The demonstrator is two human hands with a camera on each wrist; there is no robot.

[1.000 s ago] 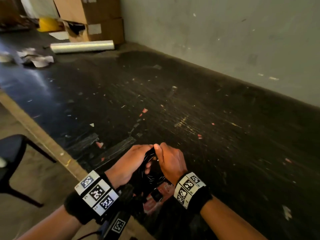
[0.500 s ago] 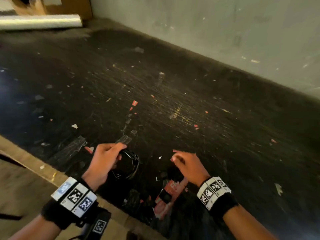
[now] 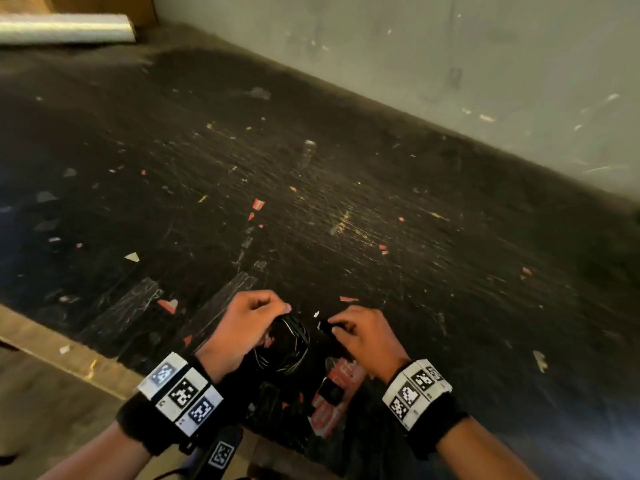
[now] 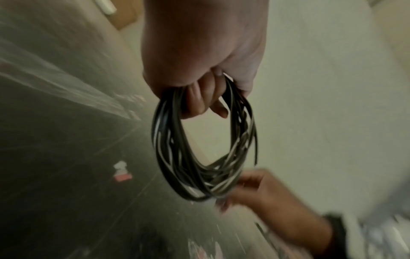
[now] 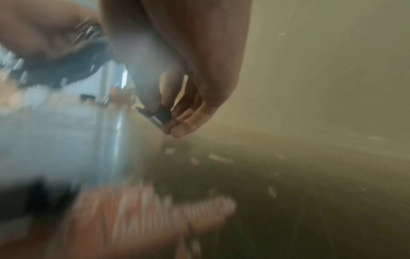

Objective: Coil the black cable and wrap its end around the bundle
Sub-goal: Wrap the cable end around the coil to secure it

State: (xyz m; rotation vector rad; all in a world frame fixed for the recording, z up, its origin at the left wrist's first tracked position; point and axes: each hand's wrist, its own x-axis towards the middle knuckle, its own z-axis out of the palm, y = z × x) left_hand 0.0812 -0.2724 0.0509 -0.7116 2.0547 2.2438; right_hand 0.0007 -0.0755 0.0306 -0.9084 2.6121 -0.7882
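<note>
Black cable (image 4: 199,157), wound into a bundle of many loops, hangs from the left hand (image 3: 242,327) just above the near edge of the dark, scratched surface (image 3: 381,209). In the left wrist view the fingers (image 4: 195,101) of that hand curl through the top of the coil and grip the strands, so the loops dangle in a rough oval below the palm. The right hand (image 3: 363,336) sits just beside the bundle, to its right, with the thumb and fingertips (image 5: 184,128) pinched on a small dark end piece (image 5: 163,113) with a pale metal edge; whether this is the cable's plug cannot be told for certain from the blurred right wrist view. In the head view a short dark stub shows at those fingertips, apart from the coil by a small gap. Both wrists wear black bands carrying white blocks with printed square markers (image 3: 181,393). A red and white printed wrapper (image 3: 332,400) lies on the surface beneath the hands. A pale wall (image 3: 450,57) rises along the far edge, and a roll of clear film (image 3: 65,27) lies at the far left corner.
</note>
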